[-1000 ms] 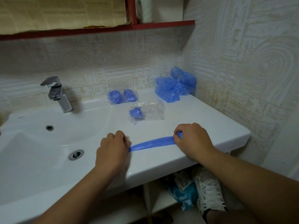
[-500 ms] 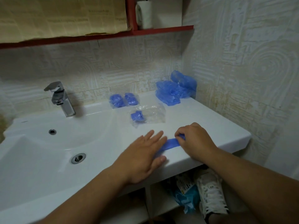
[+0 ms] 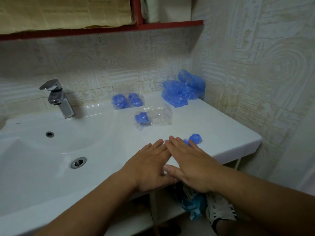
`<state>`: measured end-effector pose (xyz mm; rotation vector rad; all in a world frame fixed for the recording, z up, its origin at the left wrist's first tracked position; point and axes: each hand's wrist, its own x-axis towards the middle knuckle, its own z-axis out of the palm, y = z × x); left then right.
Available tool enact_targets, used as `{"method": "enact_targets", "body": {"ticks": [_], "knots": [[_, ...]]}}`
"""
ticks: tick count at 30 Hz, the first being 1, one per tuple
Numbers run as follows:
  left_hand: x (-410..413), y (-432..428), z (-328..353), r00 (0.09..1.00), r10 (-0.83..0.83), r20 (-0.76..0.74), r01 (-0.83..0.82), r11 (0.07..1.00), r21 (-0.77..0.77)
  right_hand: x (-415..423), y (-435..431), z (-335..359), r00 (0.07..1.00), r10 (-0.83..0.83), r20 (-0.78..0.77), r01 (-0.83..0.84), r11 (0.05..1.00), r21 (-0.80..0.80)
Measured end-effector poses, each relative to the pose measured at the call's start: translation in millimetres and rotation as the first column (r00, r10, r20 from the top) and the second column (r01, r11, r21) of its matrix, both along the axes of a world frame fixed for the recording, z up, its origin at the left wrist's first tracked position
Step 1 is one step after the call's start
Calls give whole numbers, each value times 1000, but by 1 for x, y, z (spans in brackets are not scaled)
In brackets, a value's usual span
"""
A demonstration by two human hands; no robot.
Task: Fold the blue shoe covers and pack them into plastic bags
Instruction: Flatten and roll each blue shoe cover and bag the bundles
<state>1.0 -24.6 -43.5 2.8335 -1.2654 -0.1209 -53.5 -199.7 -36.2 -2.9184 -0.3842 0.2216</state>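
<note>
Head view, lower centre: a blue shoe cover (image 3: 195,138) is pressed under the flat right hand (image 3: 192,166), the flat left hand (image 3: 150,167) alongside. Folding is judged unfinished; the mid-frame plastic bag (image 3: 159,114) is needed next.

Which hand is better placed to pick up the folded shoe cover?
Right: the right hand has its fingers on the shoe cover; the left hand lies flat beside it, farther off.

Both hands, left (image 3: 150,165) and right (image 3: 190,165), lie flat near the counter's (image 3: 221,126) front edge; right fingers cover a blue shoe cover (image 3: 195,139).
</note>
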Motion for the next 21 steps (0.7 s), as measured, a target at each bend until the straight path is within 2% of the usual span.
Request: {"method": "enact_targets", "body": {"ticks": [6,10,13,15,16,18,20,21], "knots": [[-1,6,1,1000,17,-5,-16,999,41,2,-13,-1,990,-139,-17,135,980,-146],[-4,14,1,999,36,-12,-35,998,45,1,-10,0,972,-230,-48,219,962,-160],[-7,15,-1,998,55,-10,-54,997,50,1,-8,1,969,-241,-50,231,961,-152],[-9,16,3,996,68,-61,-66,997,27,4,-11,1,973,-225,-53,216,966,-142],[-8,18,6,989,75,-127,-78,997,-20,6,-13,1,977,-208,-50,199,970,-137],[-3,25,15,955,81,-287,-146,966,-213,11,-22,1,987,-154,-40,149,982,-118],[5,31,23,951,88,-297,-203,902,-382,17,-33,1,995,-91,-30,88,992,-86],[8,33,25,960,96,-262,-200,890,-410,20,-38,1,998,-62,-22,60,996,-66]]}}
